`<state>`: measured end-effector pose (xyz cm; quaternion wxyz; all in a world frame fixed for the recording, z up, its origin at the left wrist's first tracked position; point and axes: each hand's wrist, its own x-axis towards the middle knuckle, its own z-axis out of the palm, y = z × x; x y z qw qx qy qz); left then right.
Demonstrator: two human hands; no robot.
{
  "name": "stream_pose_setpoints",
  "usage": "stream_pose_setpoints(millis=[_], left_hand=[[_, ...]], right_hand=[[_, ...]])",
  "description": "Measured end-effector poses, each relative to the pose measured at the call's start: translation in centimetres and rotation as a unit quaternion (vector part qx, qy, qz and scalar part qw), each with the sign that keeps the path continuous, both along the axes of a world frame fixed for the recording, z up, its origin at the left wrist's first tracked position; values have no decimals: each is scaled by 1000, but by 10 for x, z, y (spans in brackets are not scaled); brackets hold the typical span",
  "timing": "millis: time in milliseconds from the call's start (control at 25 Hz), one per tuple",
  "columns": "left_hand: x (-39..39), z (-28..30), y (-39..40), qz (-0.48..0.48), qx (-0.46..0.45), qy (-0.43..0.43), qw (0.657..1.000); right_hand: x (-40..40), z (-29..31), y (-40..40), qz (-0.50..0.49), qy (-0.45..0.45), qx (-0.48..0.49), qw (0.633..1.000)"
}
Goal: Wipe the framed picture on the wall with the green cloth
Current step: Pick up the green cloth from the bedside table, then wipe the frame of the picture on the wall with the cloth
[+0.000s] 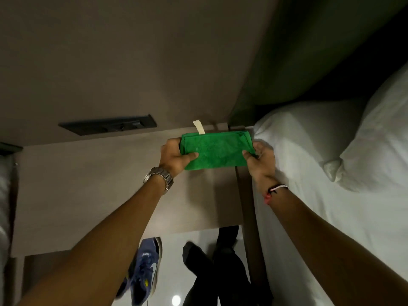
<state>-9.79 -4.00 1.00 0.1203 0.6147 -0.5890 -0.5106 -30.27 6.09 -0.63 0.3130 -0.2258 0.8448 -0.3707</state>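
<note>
Both of my hands grip the folded green cloth point(215, 151) by its short ends: left hand point(176, 156) on the left end, right hand point(260, 161) on the right. The cloth is held over the nightstand top point(110, 184), near its back right corner, just beside the bed point(320, 217).

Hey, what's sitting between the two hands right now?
In the head view, the folded green cloth spans the gap, pinched by the left hand and the right hand at either end.
</note>
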Motion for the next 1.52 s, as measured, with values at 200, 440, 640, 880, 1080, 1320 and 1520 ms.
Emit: stream_pose_setpoints(millis=[200, 440, 640, 880, 1080, 1320, 1520], left_hand=[[-40, 141, -24, -61, -113, 39, 991], [-94, 332, -18, -125, -274, 104, 948], [-130, 485, -7, -170, -399, 134, 891], [-168, 649, -5, -185, -489, 168, 835], [-206, 710, -8, -205, -520, 232, 796], [-244, 769, -35, -153, -638, 209, 726], [-254, 885, -64, -36, -843, 97, 527]], right_hand=[[-29, 130, -6, -64, 63, -109, 990], [-60, 313, 7, -169, 123, -284, 936], [-95, 454, 23, -193, 169, -395, 882], [-135, 621, 32, -180, 184, -516, 817], [-175, 719, 30, -154, 245, -558, 778], [-232, 811, 15, -108, 418, -522, 736], [-284, 916, 7, -10, 556, -460, 692]])
